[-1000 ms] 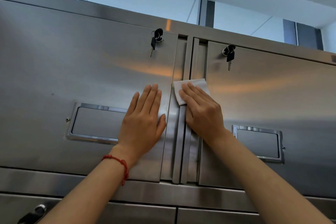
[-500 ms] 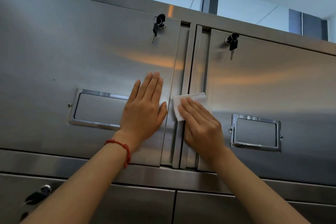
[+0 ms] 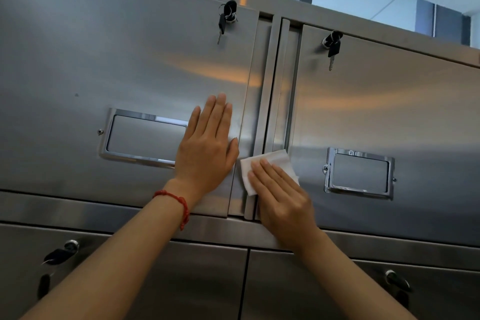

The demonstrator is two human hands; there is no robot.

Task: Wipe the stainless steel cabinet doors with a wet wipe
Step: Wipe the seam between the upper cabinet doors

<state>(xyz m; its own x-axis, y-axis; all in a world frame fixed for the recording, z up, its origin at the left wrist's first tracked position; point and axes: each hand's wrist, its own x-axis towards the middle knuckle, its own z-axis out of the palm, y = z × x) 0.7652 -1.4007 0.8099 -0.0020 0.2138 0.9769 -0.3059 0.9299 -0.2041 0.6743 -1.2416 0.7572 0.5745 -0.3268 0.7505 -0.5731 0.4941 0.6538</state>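
Here, pressed flat under the straight fingers of the right hand (image 3: 281, 196): a white wet wipe (image 3: 270, 169), spread over the vertical seam strips (image 3: 270, 86) between the two upper stainless steel cabinet doors, low on the seam and just above the doors' bottom edge. Visible only in part, its upper and left edges showing past the fingertips. Laid flat on the left door (image 3: 117, 65), palm down, fingers straight and close together, thumb out toward the seam: the left hand (image 3: 207, 148), holding nothing, just beside the wipe and covering the right end of a recessed chrome label frame (image 3: 142, 135). Worn round the left wrist: a red beaded bracelet (image 3: 176, 202). On the right door (image 3: 389, 112), a smaller chrome label frame (image 3: 359, 173), near the right hand but apart from it. Hanging from a lock near the top inner corner of each door, black-headed keys (image 3: 226, 17). Below, more steel doors with locks.
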